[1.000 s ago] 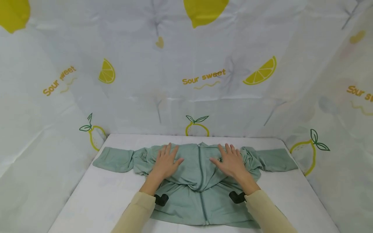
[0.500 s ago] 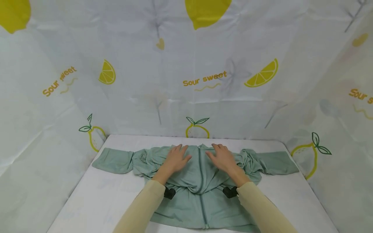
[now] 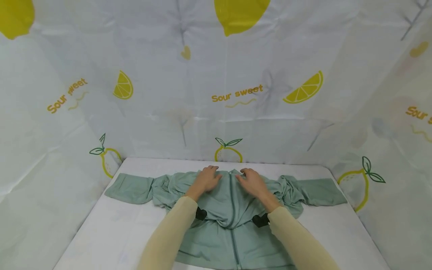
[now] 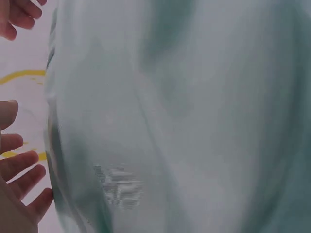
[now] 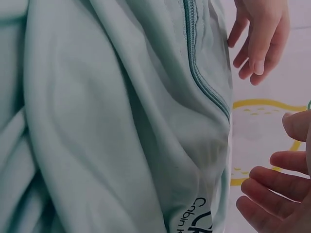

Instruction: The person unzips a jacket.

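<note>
A pale green zip-up jacket (image 3: 219, 210) lies front up, its sleeves stretched out to both sides and its body bunched in a fold across the middle. The zipper (image 3: 232, 198) runs down the centre. My left hand (image 3: 206, 180) is over the collar end, left of the zipper; my right hand (image 3: 253, 183) mirrors it on the right. In the wrist views the left fingers (image 4: 24, 179) and right fingers (image 5: 272, 189) are spread and loosely bent beside the jacket's far edge, holding no fabric. Dark lettering (image 5: 194, 213) shows on the chest.
The jacket lies on a white table (image 3: 111, 228). A white lemon-printed sheet (image 3: 162, 123) hangs behind it and along both sides. Black wrist devices (image 3: 201, 214) sit under the beige sleeves (image 3: 172, 232).
Both hands have moved inward toward the zipper and slightly toward the collar edge, their flat, spread fingers now bending more. The jacket's layout looks much the same.
</note>
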A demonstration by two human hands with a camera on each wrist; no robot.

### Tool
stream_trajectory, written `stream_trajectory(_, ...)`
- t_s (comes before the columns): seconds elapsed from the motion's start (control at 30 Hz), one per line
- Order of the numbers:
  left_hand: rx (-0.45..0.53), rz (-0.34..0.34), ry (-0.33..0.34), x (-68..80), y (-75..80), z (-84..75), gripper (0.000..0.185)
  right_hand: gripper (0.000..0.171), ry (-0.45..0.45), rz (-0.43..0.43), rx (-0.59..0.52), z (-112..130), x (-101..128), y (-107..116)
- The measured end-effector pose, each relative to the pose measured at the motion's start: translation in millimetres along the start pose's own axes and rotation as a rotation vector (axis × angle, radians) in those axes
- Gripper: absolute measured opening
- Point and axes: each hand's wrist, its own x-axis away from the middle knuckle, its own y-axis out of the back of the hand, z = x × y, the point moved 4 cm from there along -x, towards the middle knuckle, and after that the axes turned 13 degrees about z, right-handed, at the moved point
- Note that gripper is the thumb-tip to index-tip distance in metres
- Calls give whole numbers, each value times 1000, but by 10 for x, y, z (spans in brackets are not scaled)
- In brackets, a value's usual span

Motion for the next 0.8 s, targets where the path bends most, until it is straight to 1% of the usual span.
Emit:
stream_trajectory(0.17,3,12,-2,-118,-39,15,46,43,12,1,-47,-13,-74,-50)
stream_trajectory(0.3,48,55,-21,-211,-80,-41,46,40,7,6,-87,-16,-103,-88)
stream_trajectory(0.4,76,64,-33,-275,-109,-97,46,37,14,7,-96,-12,-112,-107)
stream_trajectory(0.47,79,57,-27,-315,-134,-118,44,36,20,7,-103,-4,-110,-121)
stream_trajectory(0.6,113,57,16,-354,-174,-124,39,34,23,5,-129,14,-108,-151)
stream_trajectory(0.63,135,48,25,-355,-173,-123,37,34,24,5,-132,16,-108,-156)
stream_trajectory(0.7,214,31,31,-337,-159,-123,32,34,18,7,-148,12,-110,-172)
stream_trajectory(0.8,355,-10,11,-306,-114,-129,22,32,14,3,-157,-4,-119,-188)
